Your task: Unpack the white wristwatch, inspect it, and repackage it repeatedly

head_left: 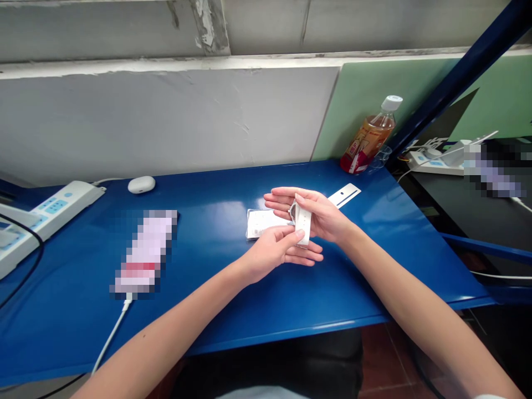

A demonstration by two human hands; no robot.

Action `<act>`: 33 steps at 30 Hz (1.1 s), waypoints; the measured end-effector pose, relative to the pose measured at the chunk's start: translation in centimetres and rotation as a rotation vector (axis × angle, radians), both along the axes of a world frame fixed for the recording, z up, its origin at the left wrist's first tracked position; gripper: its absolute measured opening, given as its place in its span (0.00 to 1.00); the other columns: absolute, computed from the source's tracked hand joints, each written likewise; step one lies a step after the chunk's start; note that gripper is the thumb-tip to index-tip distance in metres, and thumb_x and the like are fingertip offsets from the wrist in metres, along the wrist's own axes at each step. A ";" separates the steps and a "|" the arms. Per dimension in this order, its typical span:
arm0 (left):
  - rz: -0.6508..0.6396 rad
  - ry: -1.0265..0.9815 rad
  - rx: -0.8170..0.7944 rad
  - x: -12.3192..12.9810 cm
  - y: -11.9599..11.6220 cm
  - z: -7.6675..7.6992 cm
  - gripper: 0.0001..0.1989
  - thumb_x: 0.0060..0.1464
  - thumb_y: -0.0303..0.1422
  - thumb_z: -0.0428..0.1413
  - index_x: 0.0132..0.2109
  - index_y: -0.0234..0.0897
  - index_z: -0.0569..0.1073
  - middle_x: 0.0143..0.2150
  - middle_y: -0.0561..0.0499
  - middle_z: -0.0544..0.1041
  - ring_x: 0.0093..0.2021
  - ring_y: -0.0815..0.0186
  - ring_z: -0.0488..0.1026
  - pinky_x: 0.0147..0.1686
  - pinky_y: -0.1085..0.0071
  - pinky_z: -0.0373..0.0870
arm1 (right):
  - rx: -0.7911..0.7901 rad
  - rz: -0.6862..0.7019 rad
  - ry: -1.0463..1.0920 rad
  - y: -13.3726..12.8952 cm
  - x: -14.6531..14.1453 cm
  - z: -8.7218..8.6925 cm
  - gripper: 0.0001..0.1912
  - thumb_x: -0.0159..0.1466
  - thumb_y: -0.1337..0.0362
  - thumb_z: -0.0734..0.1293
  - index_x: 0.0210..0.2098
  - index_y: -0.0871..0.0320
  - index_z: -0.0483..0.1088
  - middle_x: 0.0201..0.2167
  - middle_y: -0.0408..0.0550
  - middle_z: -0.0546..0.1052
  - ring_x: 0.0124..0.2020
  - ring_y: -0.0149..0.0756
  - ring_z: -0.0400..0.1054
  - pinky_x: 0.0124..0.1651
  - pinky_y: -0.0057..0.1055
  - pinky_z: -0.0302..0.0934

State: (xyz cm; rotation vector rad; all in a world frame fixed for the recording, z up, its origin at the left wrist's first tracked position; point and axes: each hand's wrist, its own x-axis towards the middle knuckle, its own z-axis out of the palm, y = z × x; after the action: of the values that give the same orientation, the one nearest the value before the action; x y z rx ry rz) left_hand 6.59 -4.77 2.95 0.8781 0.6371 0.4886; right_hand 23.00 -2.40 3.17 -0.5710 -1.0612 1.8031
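A white watch strap (303, 220) with small holes is held upright between my hands, with a small metallic curved part at its left edge. My left hand (270, 252) pinches the lower end, thumb on top and the other fingers stretched out beneath. At the upper end, my right hand (324, 216) grips the strap with its thumb, its other fingers extended to the left. Behind the hands lies a flat white package (258, 224) with small print, partly covered by them. A white slotted card (346, 195) rests beyond my right hand.
A pixelated phone (145, 252) with a white cable lies left on the blue table (208, 310). Further left are a white earbud case (142, 184) and a power strip (54, 213). A drink bottle (369, 138) leans at the back right, near a blue post (453, 77).
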 end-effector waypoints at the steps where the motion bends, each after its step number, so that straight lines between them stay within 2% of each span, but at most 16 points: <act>1: -0.001 -0.006 0.011 0.0 0.0 0.0 0.24 0.52 0.47 0.66 0.45 0.28 0.78 0.43 0.36 0.83 0.42 0.53 0.82 0.45 0.61 0.78 | 0.003 0.000 -0.002 0.0 0.0 0.0 0.17 0.67 0.57 0.67 0.53 0.57 0.75 0.58 0.54 0.76 0.61 0.46 0.69 0.67 0.47 0.57; 5: 0.011 0.003 0.027 0.1 -0.1 -0.1 0.22 0.52 0.42 0.67 0.47 0.28 0.78 0.46 0.35 0.82 0.47 0.50 0.81 0.49 0.58 0.76 | -0.014 0.012 -0.003 -0.1 -0.1 0.2 0.19 0.67 0.53 0.67 0.52 0.57 0.75 0.57 0.54 0.76 0.61 0.47 0.68 0.67 0.48 0.56; 8: 0.036 0.020 -0.005 0.1 -0.1 -0.3 0.18 0.54 0.39 0.66 0.44 0.27 0.78 0.46 0.34 0.82 0.47 0.49 0.81 0.49 0.56 0.76 | -0.058 0.059 0.008 -0.1 0.0 0.6 0.23 0.68 0.47 0.63 0.51 0.58 0.76 0.57 0.54 0.77 0.63 0.47 0.66 0.68 0.48 0.54; 11: 0.032 0.021 -0.033 0.0 -0.1 -0.3 0.14 0.55 0.37 0.64 0.41 0.28 0.77 0.42 0.34 0.83 0.42 0.51 0.83 0.46 0.57 0.77 | -0.069 0.104 0.027 -0.1 0.3 1.0 0.28 0.70 0.44 0.57 0.50 0.59 0.77 0.57 0.53 0.76 0.64 0.47 0.64 0.69 0.46 0.52; 15: -0.012 -0.012 -0.045 0.0 -0.2 -0.3 0.15 0.55 0.37 0.62 0.44 0.28 0.77 0.37 0.37 0.83 0.36 0.54 0.83 0.41 0.59 0.78 | -0.076 0.145 0.027 -0.1 0.4 1.3 0.34 0.69 0.39 0.54 0.52 0.59 0.76 0.59 0.54 0.75 0.66 0.48 0.62 0.70 0.47 0.50; 17: -0.014 -0.036 -0.037 0.0 -0.2 -0.3 0.17 0.56 0.39 0.61 0.44 0.27 0.78 0.39 0.36 0.83 0.39 0.53 0.83 0.44 0.58 0.77 | -0.077 0.148 0.031 -0.1 0.5 1.3 0.37 0.68 0.37 0.53 0.53 0.60 0.75 0.60 0.55 0.74 0.67 0.49 0.61 0.70 0.47 0.49; 20: 0.018 -0.065 -0.008 0.2 -0.2 -0.3 0.17 0.57 0.40 0.61 0.44 0.27 0.79 0.46 0.34 0.82 0.50 0.49 0.80 0.52 0.56 0.74 | -0.062 0.136 0.042 -0.2 0.6 1.2 0.40 0.66 0.34 0.51 0.55 0.58 0.74 0.62 0.55 0.72 0.68 0.49 0.58 0.70 0.47 0.48; 22: 0.034 -0.072 -0.015 0.2 -0.2 -0.3 0.17 0.58 0.40 0.61 0.44 0.27 0.79 0.48 0.34 0.81 0.52 0.48 0.78 0.54 0.55 0.72 | -0.062 0.122 0.018 -0.1 0.8 1.2 0.41 0.65 0.33 0.50 0.55 0.57 0.74 0.62 0.54 0.72 0.68 0.48 0.58 0.70 0.45 0.48; 27: 0.001 -0.058 -0.073 0.1 -0.1 -0.7 0.15 0.59 0.38 0.59 0.43 0.27 0.79 0.44 0.34 0.82 0.45 0.50 0.82 0.50 0.55 0.74 | -0.028 0.097 -0.016 -0.1 1.0 1.6 0.43 0.64 0.31 0.49 0.54 0.57 0.74 0.63 0.53 0.71 0.69 0.48 0.56 0.70 0.45 0.49; 33: -0.008 -0.023 -0.068 0.0 0.1 -1.0 0.16 0.60 0.38 0.58 0.44 0.27 0.78 0.42 0.33 0.83 0.44 0.50 0.82 0.49 0.55 0.75 | -0.019 0.093 -0.048 -0.1 1.2 1.8 0.44 0.62 0.30 0.49 0.55 0.56 0.73 0.62 0.53 0.71 0.69 0.48 0.56 0.69 0.46 0.50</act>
State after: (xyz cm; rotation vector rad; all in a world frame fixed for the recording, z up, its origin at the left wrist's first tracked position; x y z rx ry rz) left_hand 6.63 -4.71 1.98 0.8101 0.6254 0.4664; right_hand 24.20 -2.45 4.95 -0.5876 -1.1212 1.8903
